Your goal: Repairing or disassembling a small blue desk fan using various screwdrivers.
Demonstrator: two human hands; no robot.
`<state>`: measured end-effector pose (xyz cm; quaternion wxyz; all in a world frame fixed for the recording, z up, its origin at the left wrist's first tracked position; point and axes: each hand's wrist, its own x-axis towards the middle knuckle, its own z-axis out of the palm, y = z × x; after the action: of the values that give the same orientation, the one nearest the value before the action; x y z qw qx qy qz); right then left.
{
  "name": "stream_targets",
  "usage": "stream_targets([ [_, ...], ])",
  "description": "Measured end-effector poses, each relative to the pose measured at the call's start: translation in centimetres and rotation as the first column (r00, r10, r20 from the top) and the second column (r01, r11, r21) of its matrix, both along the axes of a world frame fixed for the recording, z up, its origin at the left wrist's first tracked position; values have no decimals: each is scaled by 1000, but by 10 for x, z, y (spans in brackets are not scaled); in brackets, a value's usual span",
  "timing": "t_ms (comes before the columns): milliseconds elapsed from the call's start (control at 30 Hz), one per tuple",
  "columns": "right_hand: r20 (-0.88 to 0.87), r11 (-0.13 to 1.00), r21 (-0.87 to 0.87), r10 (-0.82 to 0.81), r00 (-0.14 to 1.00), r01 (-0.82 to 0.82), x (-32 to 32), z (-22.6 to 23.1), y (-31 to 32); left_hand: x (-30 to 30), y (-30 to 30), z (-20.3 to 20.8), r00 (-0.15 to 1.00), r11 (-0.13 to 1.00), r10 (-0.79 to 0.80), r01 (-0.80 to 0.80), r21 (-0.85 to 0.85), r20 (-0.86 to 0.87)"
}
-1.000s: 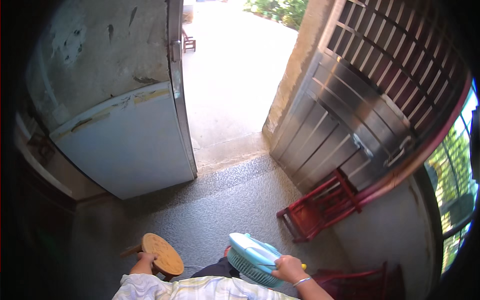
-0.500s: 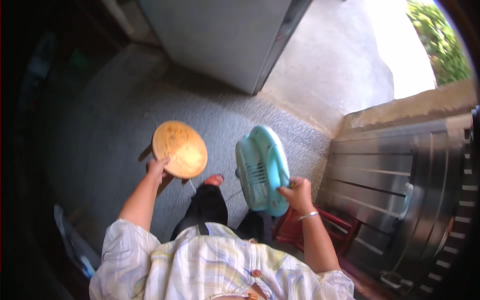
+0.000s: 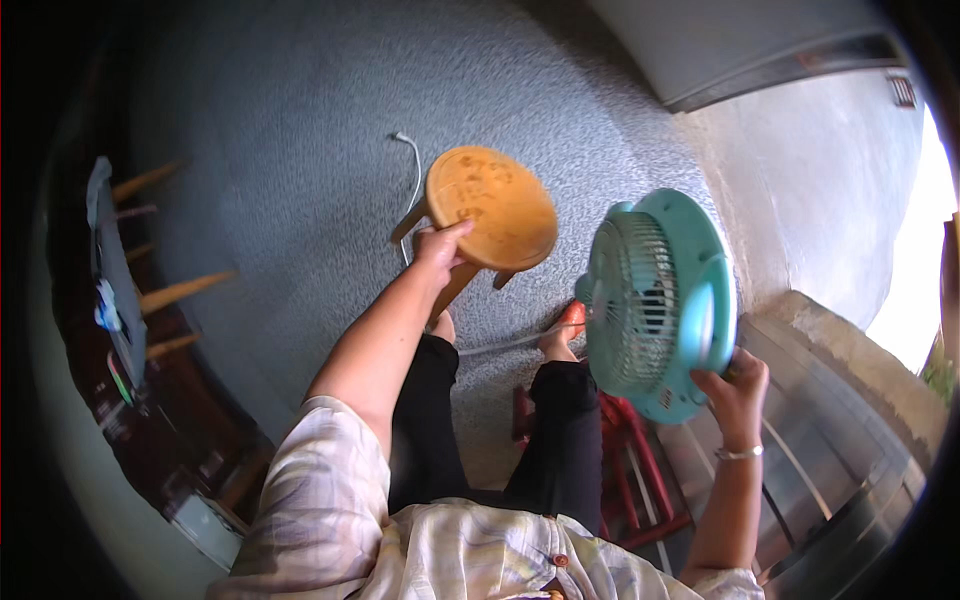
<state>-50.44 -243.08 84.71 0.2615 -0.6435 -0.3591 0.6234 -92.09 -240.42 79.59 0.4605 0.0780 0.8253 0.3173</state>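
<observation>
My left hand (image 3: 444,252) grips the near left rim of a round wooden stool (image 3: 495,205), its fingers under the seat and its thumb on top. The stool's seat is tan and worn, with legs slanting down below it. On the right, my right hand (image 3: 735,388) is closed on the rim of a teal plastic fan (image 3: 645,305), held off the floor with its slatted grille turned to the left. A pale power cord (image 3: 505,347) runs from the fan past my feet, and its plug end (image 3: 402,136) lies beyond the stool.
A red stool or chair frame (image 3: 640,470) stands close by my right leg, next to a shiny metal door panel (image 3: 810,440). At the left is a table (image 3: 118,270) with wooden legs. A grey door leaf (image 3: 760,40) stands at the upper right, beside a low ledge (image 3: 850,350).
My view has turned to the left, so the doorway now sits farther right and the table at the left shows. Both hands still hold the stool and the fan; the cord is now in plain sight.
</observation>
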Motion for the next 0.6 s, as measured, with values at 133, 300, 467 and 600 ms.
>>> stream_targets([
  [133,129,995,-29,94,987,-91,35,50,14,33,-8,-28,990,1000,3,-7,24,138],
  [300,205,965,59,238,949,-255,60,85,60,31,-28,-23,954,980,-79,21,198,289],
  [467,331,863,255,347,878,-437,80,99,85,-6,-19,-3,935,970,-142,67,232,324],
  [600,938,361,220,179,299,-906,141,97,108,-16,5,18,897,949,-296,237,208,329],
])
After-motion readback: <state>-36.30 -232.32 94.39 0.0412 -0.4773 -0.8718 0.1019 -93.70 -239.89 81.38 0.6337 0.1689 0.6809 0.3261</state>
